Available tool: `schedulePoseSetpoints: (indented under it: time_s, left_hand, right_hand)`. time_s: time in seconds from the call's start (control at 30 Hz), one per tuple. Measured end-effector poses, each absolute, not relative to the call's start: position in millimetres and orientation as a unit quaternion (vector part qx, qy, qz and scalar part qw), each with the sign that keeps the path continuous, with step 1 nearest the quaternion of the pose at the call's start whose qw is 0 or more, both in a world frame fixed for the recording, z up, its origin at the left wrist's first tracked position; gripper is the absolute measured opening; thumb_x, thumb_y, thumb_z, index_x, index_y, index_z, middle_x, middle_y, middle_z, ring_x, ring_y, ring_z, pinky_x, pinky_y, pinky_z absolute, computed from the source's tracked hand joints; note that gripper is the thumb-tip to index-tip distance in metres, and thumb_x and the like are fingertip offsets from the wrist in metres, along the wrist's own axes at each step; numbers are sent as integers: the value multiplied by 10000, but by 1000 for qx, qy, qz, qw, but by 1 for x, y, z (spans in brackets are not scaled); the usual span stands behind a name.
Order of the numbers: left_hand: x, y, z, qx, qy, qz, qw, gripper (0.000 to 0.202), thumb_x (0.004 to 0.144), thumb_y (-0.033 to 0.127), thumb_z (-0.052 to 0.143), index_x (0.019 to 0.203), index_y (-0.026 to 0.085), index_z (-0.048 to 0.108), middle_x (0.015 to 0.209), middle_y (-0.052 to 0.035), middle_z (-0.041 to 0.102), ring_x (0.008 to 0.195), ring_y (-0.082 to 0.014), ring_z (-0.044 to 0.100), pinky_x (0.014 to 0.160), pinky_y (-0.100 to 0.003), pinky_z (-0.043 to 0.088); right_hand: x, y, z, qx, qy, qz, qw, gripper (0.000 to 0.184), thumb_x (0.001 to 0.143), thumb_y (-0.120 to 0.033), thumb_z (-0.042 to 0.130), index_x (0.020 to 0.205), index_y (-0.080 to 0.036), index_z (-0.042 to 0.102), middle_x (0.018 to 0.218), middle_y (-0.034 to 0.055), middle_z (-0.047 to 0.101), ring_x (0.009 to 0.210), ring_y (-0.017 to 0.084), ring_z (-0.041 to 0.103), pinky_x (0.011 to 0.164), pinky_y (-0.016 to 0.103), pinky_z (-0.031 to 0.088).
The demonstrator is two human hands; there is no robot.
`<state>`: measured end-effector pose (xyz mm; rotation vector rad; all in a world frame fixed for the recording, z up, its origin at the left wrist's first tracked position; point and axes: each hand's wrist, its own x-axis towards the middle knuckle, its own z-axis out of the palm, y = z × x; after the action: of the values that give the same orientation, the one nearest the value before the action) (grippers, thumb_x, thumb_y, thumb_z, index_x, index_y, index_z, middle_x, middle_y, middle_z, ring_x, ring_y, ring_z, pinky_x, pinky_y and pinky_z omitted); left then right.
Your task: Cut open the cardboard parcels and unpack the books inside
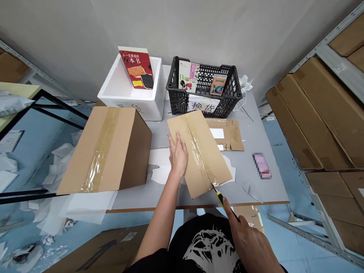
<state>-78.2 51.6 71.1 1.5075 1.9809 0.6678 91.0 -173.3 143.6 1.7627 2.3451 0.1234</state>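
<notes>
A flat cardboard box (184, 140) lies tilted on the table, with clear tape along its middle seam. My left hand (178, 156) rests on its left side, palm down and fingers stretched out. In my right hand (241, 231) is a yellow and black utility knife (220, 198), its blade tip at the near end of the taped seam. Whether the blade is inside the tape is too small to tell. To the left stands a larger taped cardboard box (136, 151). Partly behind the flat box lies a piece of cardboard (234, 134) with white labels.
At the back are a white foam box (105, 94) with a red book (138, 68) and a black plastic crate (173, 100) holding books. A blurred pink phone-like object (262, 166) lies at the right of the table (258, 121). Shelves with cartons (321, 113) stand right.
</notes>
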Motion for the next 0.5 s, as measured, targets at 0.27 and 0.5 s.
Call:
schedulePoseSetpoints:
  time_s: [0.27,0.5]
  left_hand:
    - [-86,57,69,567,737,248,273,555,943,354,256,1477,206,231,1574,-152,42,1381,-327,299,1012,-492,413]
    - [-100,113,97,693,688,183,111,552,909,378,328,1389,110,373,1558,-162,154,1426,-327,158,1117,-572,192]
  right_hand:
    - [125,-188,163,658,729,-180,-58,669,873,-123,388,1486,-297,185,604,-16,613,366,130,538,337,194,364]
    - [133,-159,123,718,308,-480,-400,450,876,-574,436,1072,-185,547,864,76,700,759,189,673,738,326,538]
